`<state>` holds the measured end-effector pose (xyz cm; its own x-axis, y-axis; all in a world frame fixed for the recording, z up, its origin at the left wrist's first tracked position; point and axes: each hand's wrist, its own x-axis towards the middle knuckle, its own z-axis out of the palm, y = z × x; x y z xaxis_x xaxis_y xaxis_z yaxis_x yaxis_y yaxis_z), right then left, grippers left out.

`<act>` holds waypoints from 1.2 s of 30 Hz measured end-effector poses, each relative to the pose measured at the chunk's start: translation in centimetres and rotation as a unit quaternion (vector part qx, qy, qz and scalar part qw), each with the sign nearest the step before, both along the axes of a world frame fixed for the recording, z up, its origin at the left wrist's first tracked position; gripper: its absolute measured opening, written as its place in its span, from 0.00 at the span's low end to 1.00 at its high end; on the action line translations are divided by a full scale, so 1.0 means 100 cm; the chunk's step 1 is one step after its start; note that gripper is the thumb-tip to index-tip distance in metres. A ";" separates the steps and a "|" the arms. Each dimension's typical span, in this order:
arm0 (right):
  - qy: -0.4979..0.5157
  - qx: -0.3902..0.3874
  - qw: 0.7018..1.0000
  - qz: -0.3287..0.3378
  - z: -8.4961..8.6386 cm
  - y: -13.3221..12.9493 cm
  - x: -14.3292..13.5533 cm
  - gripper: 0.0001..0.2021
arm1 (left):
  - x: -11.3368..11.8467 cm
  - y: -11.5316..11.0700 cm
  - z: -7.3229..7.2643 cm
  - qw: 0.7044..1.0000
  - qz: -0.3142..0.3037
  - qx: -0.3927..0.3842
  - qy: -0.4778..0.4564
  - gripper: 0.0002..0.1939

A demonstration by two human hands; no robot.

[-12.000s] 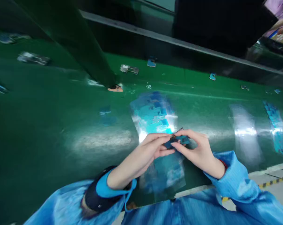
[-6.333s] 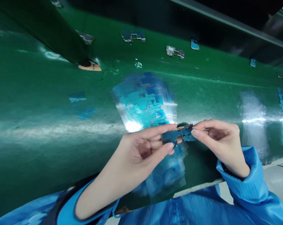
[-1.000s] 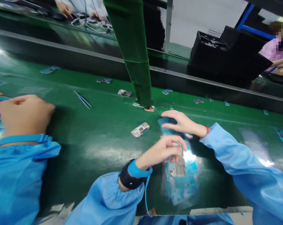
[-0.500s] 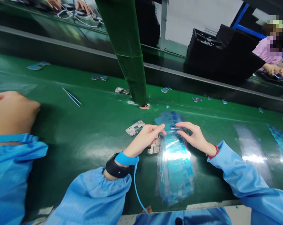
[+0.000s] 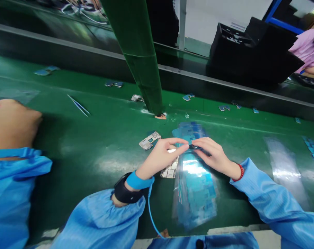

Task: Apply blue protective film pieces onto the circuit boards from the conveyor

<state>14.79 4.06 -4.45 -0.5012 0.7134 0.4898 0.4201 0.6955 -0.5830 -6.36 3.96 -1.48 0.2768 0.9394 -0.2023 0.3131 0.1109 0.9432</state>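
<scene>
My left hand (image 5: 167, 152) is closed in a pinch, its fingertips at the left end of a small dark piece (image 5: 194, 147). From the other side, my right hand (image 5: 215, 154) pinches the same piece; its kind is too small to make out. Both hands are over a stack of clear plastic sheets with blue film pieces (image 5: 199, 197) on the green bench. A silver phone circuit board (image 5: 169, 170) lies partly hidden under my left hand. Another phone circuit board (image 5: 149, 140) rests just beyond that wrist.
A co-worker's fist (image 5: 15, 121) is at the left, near tweezers (image 5: 78, 105). A green post (image 5: 143, 69) rises beyond my hands. Several small boards, one a blue board (image 5: 188, 97), lie along the back. A clear sheet (image 5: 284, 166) lies right. A blue cord (image 5: 151, 207) runs from my left wrist.
My hands have come together, and their fingertips now meet at the small dark piece. The left hand moved slightly right. The view has shifted a little.
</scene>
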 end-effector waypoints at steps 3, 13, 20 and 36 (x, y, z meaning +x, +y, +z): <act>0.022 -0.026 0.999 -0.031 -0.001 0.000 -0.001 0.12 | 0.000 0.001 -0.002 1.000 -0.002 -0.008 0.006 0.23; 0.067 -0.226 0.970 -0.062 0.022 -0.005 -0.009 0.12 | 0.013 -0.012 -0.010 0.996 -0.024 0.082 -0.032 0.14; 0.205 -0.246 0.927 -0.197 0.019 0.014 0.006 0.22 | 0.012 -0.012 -0.006 0.997 0.024 0.065 -0.039 0.12; -0.075 0.174 0.980 0.059 0.034 -0.010 -0.060 0.23 | 0.013 -0.015 -0.020 0.988 0.098 0.098 -0.074 0.03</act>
<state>8.84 3.11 -1.00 -0.6556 0.4484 0.6075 0.3868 0.8905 -0.2398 -5.04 2.43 -3.48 0.0988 0.9949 0.0187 0.1602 -0.0345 0.9865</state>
